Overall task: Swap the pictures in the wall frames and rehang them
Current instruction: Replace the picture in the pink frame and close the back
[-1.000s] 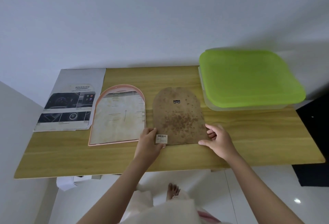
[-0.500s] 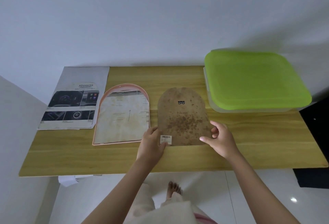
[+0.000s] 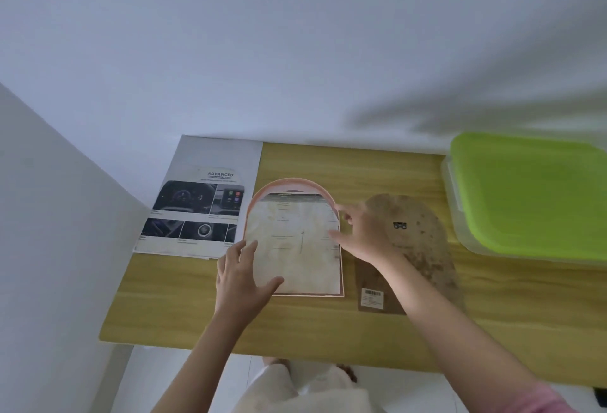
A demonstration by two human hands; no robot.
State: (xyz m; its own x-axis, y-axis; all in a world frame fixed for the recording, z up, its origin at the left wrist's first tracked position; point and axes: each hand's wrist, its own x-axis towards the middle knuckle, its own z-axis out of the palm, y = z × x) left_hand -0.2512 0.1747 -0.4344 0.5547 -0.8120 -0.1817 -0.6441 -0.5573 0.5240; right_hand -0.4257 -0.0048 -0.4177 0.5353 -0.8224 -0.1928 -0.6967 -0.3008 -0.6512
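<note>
1. Head view: nearest, the left hand [image 3: 241,278] lies at the lower left edge of the arched frame [image 3: 294,242], fingers spread, thumb resting on its pale face.
2. The right hand [image 3: 364,232] reaches across to the frame's right edge, fingers open and loosely curled; whether they touch the rim I cannot tell. Its forearm crosses and hides part of the brown backing board [image 3: 423,248].
3. The backing board lies flat just right of the frame, with a barcode sticker [image 3: 372,295] at its near corner and a small metal hanger [image 3: 399,225] farther up.
4. A car brochure page [image 3: 200,205] lies left of the frame, its near right corner beside the left hand.
5. A green-lidded container [image 3: 532,192] sits at the far right.
6. All rest on a wooden table [image 3: 328,324] set against a plain white wall [image 3: 295,51].
</note>
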